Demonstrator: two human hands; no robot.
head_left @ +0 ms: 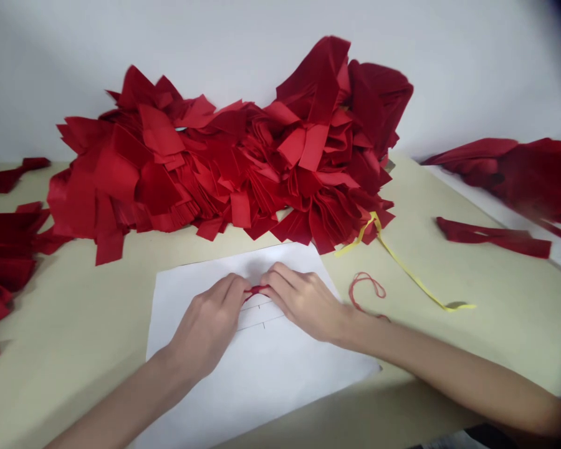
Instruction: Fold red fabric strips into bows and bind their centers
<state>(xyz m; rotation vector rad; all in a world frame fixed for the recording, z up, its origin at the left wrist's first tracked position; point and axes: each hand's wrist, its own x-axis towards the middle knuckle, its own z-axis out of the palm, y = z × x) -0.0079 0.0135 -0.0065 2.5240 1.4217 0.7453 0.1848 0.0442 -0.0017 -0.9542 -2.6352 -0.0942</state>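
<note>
A small red fabric piece (257,290) is stretched between my two hands, just above a white paper sheet (262,386) marked with thin ruled lines. My left hand (212,321) is closed on its left end, with the fingertips curled inward. On the other end, my right hand (303,298) is closed too, its fingers pressed together. Most of the fabric is hidden by the fingers; only a short, narrow strip shows between them.
A large heap of red fabric strips (224,168) lies against the wall. More red fabric lies at left (4,249) and right (528,174). A yellow ribbon (411,274) and a loop of red thread (355,290) lie right of the paper.
</note>
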